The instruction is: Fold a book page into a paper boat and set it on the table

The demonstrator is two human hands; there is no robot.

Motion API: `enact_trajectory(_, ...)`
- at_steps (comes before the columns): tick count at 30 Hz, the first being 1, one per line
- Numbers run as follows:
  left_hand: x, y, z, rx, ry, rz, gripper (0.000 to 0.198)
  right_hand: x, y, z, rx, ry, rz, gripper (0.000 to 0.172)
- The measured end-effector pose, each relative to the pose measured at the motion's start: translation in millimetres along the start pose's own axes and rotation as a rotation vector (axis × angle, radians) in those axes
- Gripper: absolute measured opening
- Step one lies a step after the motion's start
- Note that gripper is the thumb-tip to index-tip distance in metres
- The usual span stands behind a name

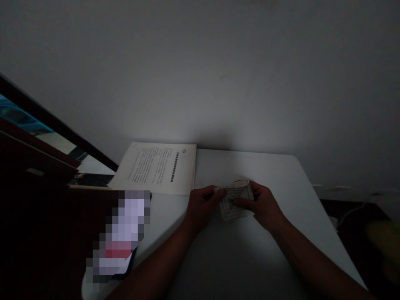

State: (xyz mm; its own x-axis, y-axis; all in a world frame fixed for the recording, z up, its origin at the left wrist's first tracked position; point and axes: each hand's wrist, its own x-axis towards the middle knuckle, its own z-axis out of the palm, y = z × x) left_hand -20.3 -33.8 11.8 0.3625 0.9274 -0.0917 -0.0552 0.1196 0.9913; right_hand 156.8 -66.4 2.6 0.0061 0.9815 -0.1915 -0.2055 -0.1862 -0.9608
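Between my two hands is a small folded piece of printed paper (236, 198), held just above the white table (246, 164). My left hand (203, 204) pinches its left edge, thumb on top. On the right side, my right hand (264, 204) grips the paper with the thumb pressed across its face and the fingers behind it. Layers and creases show along the paper's upper edge. Dim light hides the finer print and most of the fingers behind the sheet.
Printed sheets (156, 168) lie at the table's back left. A phone (125, 233), its screen blurred out, rests near the left edge. A pale wall (218, 75) rises behind the table. Dark furniture (31, 187) stands at the left.
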Motion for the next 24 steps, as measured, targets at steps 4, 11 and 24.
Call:
enact_trajectory(4, 0.4, -0.4, -0.5, -0.006, -0.006, 0.003, 0.027, 0.9, -0.9, 0.2, -0.015, 0.001, 0.003, 0.033)
enact_trajectory(11, 0.0, 1.3, 0.3, -0.005, 0.020, -0.020, 0.030, -0.8, -3.0, 2.5, -0.002, -0.006, 0.019, 0.037)
enact_trajectory(24, 0.5, 2.8, -1.7, 0.081, -0.123, -0.025, 0.027, -3.7, -9.0, 2.9, -0.049, -0.035, 0.047, 0.059)
